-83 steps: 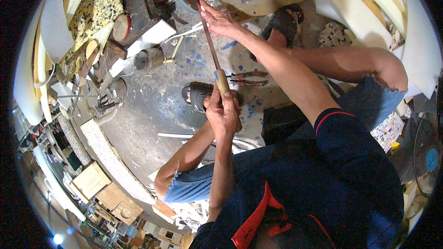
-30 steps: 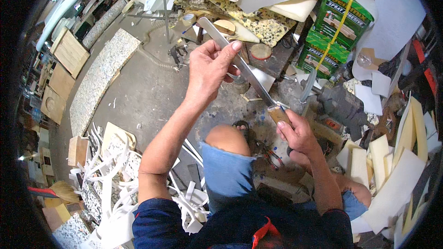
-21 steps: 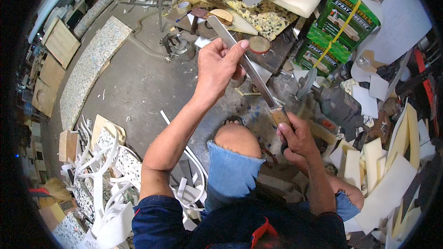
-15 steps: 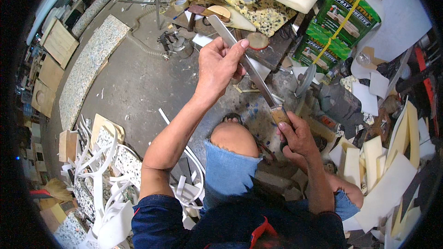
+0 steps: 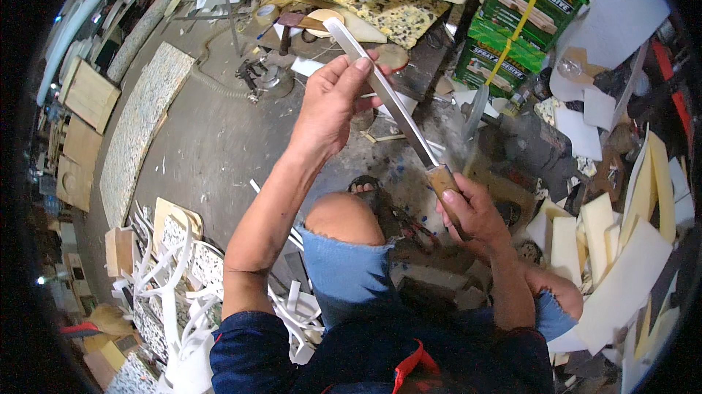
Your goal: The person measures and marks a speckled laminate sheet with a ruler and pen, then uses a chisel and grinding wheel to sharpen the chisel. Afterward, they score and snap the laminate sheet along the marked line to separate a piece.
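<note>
I hold a long, straight steel knife (image 5: 399,115) diagonally in front of me, its square-ended tip toward the upper left. My left hand (image 5: 327,101) is closed on the blade near that end, thumb lying on the metal. The wooden handle (image 5: 441,182) is gripped in my right hand (image 5: 472,215), thumb along its side. Just beyond the handle, to the right, stands a grinding wheel (image 5: 473,120) on a grey motor body (image 5: 525,151); the blade is apart from the wheel.
Two green boxes tied with yellow strap (image 5: 512,47) sit beyond the grinder. Foam offcuts (image 5: 620,284) lie at the right, curly white scraps (image 5: 172,292) at lower left. A speckled foam board (image 5: 142,131), a metal canister (image 5: 272,81) and pliers (image 5: 413,229) are on the floor around my knees.
Earlier my right hand was on the blade against the wheel and my left on the handle; they have swapped, the blade now away from the wheel. In the last half second it shifted slightly left.
</note>
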`<state>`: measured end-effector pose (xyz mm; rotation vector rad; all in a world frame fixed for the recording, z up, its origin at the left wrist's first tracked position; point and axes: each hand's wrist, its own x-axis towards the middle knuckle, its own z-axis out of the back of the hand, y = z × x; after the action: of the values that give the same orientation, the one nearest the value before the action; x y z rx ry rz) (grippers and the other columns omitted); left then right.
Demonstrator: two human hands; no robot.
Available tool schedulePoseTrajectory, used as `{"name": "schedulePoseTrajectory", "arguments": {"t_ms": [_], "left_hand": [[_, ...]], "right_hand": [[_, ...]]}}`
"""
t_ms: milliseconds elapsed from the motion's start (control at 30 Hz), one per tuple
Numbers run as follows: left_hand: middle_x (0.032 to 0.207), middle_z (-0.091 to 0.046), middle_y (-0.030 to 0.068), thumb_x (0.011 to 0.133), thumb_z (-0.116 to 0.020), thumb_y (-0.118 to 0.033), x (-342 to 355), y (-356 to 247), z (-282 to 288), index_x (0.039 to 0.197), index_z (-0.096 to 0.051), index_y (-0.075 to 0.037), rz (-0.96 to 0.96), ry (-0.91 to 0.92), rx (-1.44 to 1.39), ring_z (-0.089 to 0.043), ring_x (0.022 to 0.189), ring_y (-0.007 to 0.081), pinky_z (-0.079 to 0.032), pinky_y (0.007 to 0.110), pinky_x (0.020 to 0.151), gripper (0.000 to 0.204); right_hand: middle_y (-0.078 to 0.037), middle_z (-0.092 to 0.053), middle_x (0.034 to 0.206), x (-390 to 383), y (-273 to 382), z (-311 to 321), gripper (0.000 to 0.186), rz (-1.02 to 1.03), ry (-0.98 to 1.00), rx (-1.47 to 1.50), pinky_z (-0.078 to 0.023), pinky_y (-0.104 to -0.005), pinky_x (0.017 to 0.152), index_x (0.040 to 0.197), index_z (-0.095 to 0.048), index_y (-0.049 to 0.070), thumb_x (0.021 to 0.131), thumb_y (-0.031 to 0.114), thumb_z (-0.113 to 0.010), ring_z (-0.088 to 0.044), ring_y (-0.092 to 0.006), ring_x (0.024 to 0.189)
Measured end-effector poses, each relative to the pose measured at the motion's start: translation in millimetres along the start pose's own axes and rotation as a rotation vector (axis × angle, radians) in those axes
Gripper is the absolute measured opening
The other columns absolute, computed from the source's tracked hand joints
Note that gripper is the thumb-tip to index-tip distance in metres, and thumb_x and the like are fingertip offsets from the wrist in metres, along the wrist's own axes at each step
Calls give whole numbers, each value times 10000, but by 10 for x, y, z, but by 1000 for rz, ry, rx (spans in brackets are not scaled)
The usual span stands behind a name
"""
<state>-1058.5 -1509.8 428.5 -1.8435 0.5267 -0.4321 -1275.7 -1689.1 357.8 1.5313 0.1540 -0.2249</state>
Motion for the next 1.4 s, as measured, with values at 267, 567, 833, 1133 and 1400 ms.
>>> {"name": "schedulePoseTrajectory", "arguments": {"t_ms": [267, 567, 833, 1133, 1400], "left_hand": [[1256, -629, 192, 997, -571, -196, 171, 221, -13, 1354, -491, 15, 130, 277, -419, -616, 1164, 384, -565, 475, 950, 423], [1224, -639, 211, 1010, -547, -184, 325, 446, -54, 1321, -529, 11, 156, 270, -436, -665, 1084, 360, -615, 425, 860, 367], [1210, -641, 221, 1002, -563, -197, 390, 544, -100, 1316, -534, 12, 164, 290, -396, -674, 1063, 363, -625, 413, 830, 378], [866, -720, 107, 913, -709, -174, 474, 791, -113, 999, -672, -30, 191, -42, 24, -672, 623, 126, -595, 254, 510, 172], [945, -710, 79, 965, -646, -310, 311, 674, 43, 1114, -658, -58, 204, -33, 86, -695, 767, 166, -612, 322, 648, 294]], "right_hand": [[-25, -606, 820, -84, -86, 201, 244, -29, 34, 106, -477, -253, 629, 1126, -582, 7, 1002, 207, -513, -553, -101, 688], [-34, -612, 820, -100, -136, 297, 287, -81, -9, 97, -477, -264, 656, 1164, -573, -9, 1010, 224, -504, -557, -109, 698], [-31, -608, 808, -138, -187, 356, 241, -63, -60, -10, -470, -275, 658, 1094, -576, -6, 1016, 201, -481, -557, -112, 692], [-131, -642, 740, -109, -436, 292, 290, 57, -177, -228, -495, -383, 647, 981, -573, -4, 981, 287, -567, -646, -235, 682], [-216, -605, 706, 10, -425, 89, 358, 96, -188, -187, -468, -466, 619, 884, -565, -11, 963, 338, -586, -634, -385, 675]]}}
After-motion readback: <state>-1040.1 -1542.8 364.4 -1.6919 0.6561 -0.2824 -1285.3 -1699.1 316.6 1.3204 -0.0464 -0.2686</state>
